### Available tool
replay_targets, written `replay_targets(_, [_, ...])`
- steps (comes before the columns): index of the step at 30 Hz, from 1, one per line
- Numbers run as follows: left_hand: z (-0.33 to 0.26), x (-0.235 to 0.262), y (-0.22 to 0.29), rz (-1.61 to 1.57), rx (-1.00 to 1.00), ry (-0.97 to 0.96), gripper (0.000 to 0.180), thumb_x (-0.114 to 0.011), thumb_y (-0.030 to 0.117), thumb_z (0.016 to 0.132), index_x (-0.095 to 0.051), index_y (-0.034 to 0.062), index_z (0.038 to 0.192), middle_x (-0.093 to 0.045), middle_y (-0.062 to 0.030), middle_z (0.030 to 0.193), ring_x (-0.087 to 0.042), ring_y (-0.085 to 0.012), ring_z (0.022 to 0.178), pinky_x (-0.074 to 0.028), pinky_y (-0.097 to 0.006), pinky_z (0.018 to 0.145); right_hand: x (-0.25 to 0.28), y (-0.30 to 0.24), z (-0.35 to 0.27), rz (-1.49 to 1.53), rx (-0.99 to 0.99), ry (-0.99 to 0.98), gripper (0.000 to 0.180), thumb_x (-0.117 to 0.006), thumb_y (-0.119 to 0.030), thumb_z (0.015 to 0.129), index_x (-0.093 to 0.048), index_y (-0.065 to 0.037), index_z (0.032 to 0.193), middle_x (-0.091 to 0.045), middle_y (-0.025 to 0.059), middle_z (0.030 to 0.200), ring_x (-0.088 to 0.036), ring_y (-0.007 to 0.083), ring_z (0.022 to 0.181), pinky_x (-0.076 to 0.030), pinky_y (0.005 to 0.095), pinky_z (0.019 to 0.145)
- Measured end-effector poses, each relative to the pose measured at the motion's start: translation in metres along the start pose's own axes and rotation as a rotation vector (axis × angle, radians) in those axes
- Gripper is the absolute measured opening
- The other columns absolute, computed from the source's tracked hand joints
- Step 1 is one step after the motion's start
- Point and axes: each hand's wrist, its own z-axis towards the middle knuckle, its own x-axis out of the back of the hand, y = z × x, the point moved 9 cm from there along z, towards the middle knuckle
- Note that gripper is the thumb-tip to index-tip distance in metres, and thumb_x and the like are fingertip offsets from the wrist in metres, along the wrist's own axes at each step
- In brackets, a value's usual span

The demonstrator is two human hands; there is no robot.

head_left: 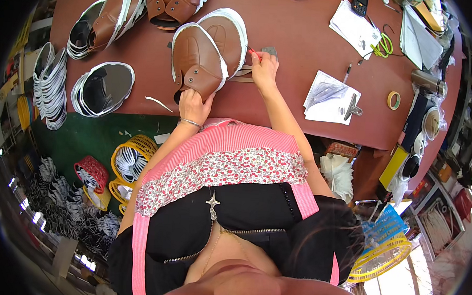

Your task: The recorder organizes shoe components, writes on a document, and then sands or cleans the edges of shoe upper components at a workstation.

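Observation:
Two brown leather shoe uppers with white edging lie one over the other before me. My left hand (195, 107) grips the near upper (198, 54) at its bottom end, by the eyelets, fingers closed on it. The far upper (223, 34) shows from behind it, toward the right. In my right hand (264, 71) a slim red-handled tool (255, 53) is pinched, its tip pointing at the far upper's right edge; its exact kind is too small to tell. Brown straps (243, 74) lie beside that hand, and a small grey block (270, 51) is just beyond it.
More brown uppers (112, 21) and stacked dark, white-edged pieces (101, 89) stand on the left of the red-brown table (301, 22). To the right are a clipboard (332, 99), a tape roll (393, 100), green scissors (383, 45) and a flask (429, 82). Yellow baskets (140, 142) stand below left.

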Motion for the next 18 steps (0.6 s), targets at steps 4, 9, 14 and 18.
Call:
replay_targets(4, [-0.001,-0.002,-0.003,0.021,0.013,-0.013,0.025,-0.081,0.018,0.075,-0.069,0.0030,0.090,-0.062,-0.0141,0.085,-0.059,-0.0348,0.081,-0.046,-0.044,0.075,0.006,0.001,-0.005,-0.042,-0.006,-0.002,0.028,-0.060,-0.026,0.096,-0.063,-0.003,0.111,-0.054,0.0227,0.119,-0.045,0.0402,0.113,-0.037,0.0484,0.100])
replay_targets(9, [0.001,-0.002,-0.003,0.010,0.014,-0.011,0.025,-0.080,0.019,0.075,-0.069,0.0030,0.090,-0.062,-0.0142,0.085,-0.060,-0.0349,0.081,-0.046,-0.044,0.075,0.007,-0.008,-0.007,-0.018,0.100,0.072,0.026,-0.061,-0.024,0.096,-0.063,-0.001,0.107,-0.055,0.0219,0.114,-0.047,0.0395,0.109,-0.038,0.0488,0.097])
replay_targets(14, [0.006,0.000,-0.006,-0.006,0.017,-0.032,0.029,-0.081,0.022,0.074,-0.069,0.0024,0.092,-0.063,-0.0146,0.084,-0.060,-0.0353,0.081,-0.046,-0.044,0.075,0.008,-0.007,0.004,-0.013,0.133,0.127,0.024,-0.061,-0.022,0.095,-0.063,-0.001,0.106,-0.058,0.0212,0.107,-0.048,0.0392,0.107,-0.037,0.0486,0.095])
replay_targets(18, [0.001,0.021,-0.045,-0.576,0.429,-0.112,0.033,-0.080,0.017,0.081,-0.068,0.0000,0.106,-0.071,-0.0129,0.105,-0.069,-0.0238,0.094,-0.055,-0.037,0.081,0.048,0.022,0.018,-0.009,0.046,0.377,0.023,-0.063,-0.022,0.093,-0.063,-0.004,0.108,-0.058,0.0195,0.109,-0.048,0.0373,0.107,-0.037,0.0491,0.095])
